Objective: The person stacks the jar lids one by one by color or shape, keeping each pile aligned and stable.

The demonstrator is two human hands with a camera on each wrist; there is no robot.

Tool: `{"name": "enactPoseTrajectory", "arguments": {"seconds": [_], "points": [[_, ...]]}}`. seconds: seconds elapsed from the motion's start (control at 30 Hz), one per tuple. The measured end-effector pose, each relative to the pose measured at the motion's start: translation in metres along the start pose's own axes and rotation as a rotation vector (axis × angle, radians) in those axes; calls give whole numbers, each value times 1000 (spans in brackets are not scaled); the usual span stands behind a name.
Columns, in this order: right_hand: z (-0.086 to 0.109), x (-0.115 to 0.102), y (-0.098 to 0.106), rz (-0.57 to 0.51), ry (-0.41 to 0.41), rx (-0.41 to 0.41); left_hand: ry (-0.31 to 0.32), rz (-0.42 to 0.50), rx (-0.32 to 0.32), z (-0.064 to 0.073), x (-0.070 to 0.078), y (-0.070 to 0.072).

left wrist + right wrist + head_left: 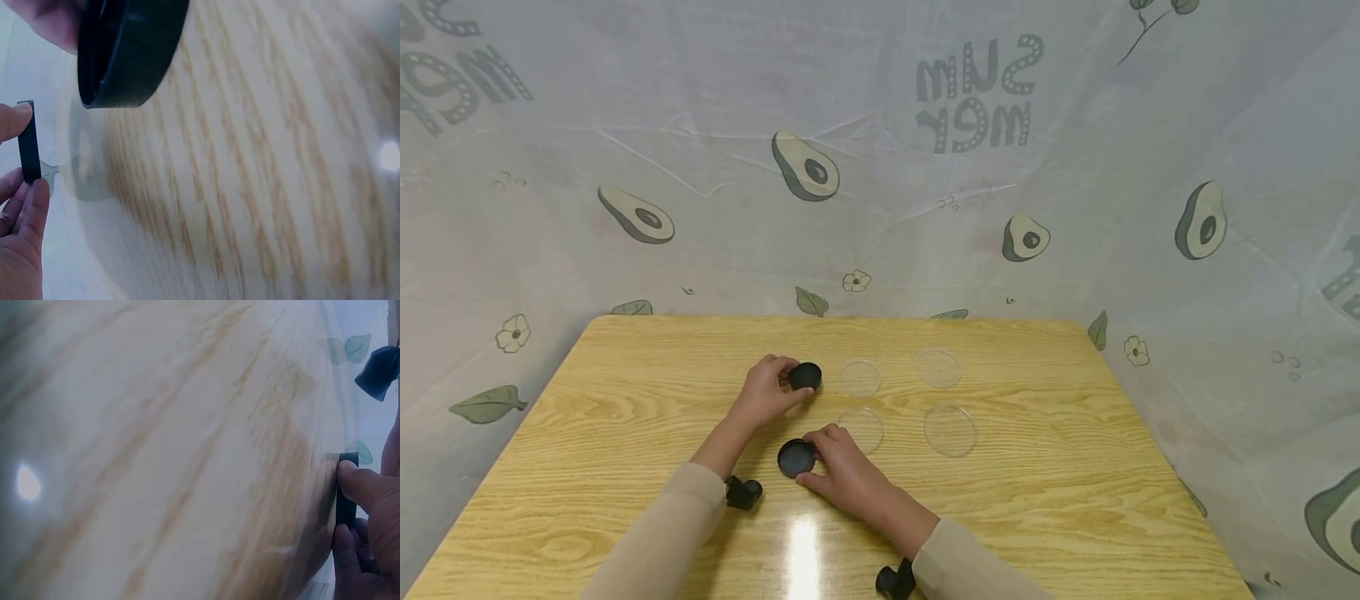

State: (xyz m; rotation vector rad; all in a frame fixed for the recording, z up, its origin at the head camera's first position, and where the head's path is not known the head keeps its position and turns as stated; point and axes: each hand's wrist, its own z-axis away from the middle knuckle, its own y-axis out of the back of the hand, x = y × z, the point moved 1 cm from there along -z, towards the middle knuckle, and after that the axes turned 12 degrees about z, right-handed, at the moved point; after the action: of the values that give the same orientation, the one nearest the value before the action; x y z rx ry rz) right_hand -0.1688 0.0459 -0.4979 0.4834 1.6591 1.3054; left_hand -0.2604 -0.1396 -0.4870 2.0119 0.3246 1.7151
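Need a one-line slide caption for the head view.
Left hand grips one round black cap, right hand another, near four clear discs on a wood-grain table.

We lose part of the near left clear disc [866, 425] behind the right hand [848, 475]! The left wrist view chops off a black cap [134, 56] and the left hand [22, 247]; our head view cuts both sleeves [658, 533], and up close we get blurred tabletop [156, 456].
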Motion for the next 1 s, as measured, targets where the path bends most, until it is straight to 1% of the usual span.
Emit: {"name": "enactPoseTrajectory", "arguments": {"seconds": [0.13, 0.27, 0.4, 0.53, 0.83, 1.0], "points": [[0, 1, 1, 9, 0, 15, -13, 29, 6, 5, 4, 3], [1, 0, 1, -4, -14, 16, -23, 44, 5, 14, 4, 6], [1, -1, 0, -27, -17, 4, -28, 27, 14, 24, 3, 9], [1, -2, 0, -28, -16, 7, -44, 16, 11, 32, 3, 12], [2, -1, -2, -21, -30, 13, -88, -1, -25, 46, 10, 16], [2, 0, -3, -23, -18, 16, -89, -13, -41, 55, 13, 19]]}}
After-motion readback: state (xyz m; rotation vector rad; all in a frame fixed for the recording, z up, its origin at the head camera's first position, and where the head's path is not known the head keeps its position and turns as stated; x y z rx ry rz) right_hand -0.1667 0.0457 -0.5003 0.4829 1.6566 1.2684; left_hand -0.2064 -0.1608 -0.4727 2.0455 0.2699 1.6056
